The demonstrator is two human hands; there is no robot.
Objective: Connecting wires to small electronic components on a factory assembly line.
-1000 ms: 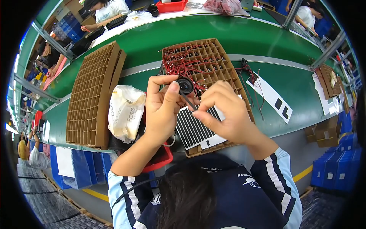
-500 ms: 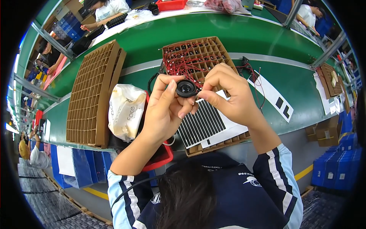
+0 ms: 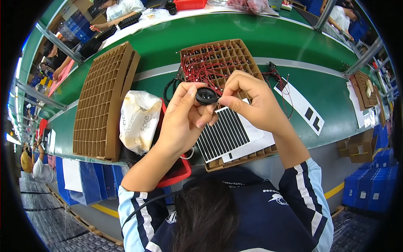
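Observation:
A small round black speaker (image 3: 206,96) sits between the thumb and fingers of my left hand (image 3: 181,115), its ringed face turned up and slightly tilted. Thumb and forefinger of my right hand (image 3: 254,103) are pinched together at the speaker's right edge. Whatever lies in that pinch is too small to make out. Below the hands is a white sheet with rows of black strips (image 3: 222,134), resting on cardboard. Just beyond them, a divided cardboard tray (image 3: 243,52) holds several small black parts with tangled red wires (image 3: 201,69).
To the left stand an upright cardboard divider tray (image 3: 98,105), a white plastic bag (image 3: 140,122) and a red bin (image 3: 181,174). A white strip with black patches (image 3: 300,105) lies at right on the green bench (image 3: 312,86). Other people work across the bench.
The speaker has tipped a little in my left hand, so its face looks narrower. My right hand's pinch stays at its edge, with only a slight shift.

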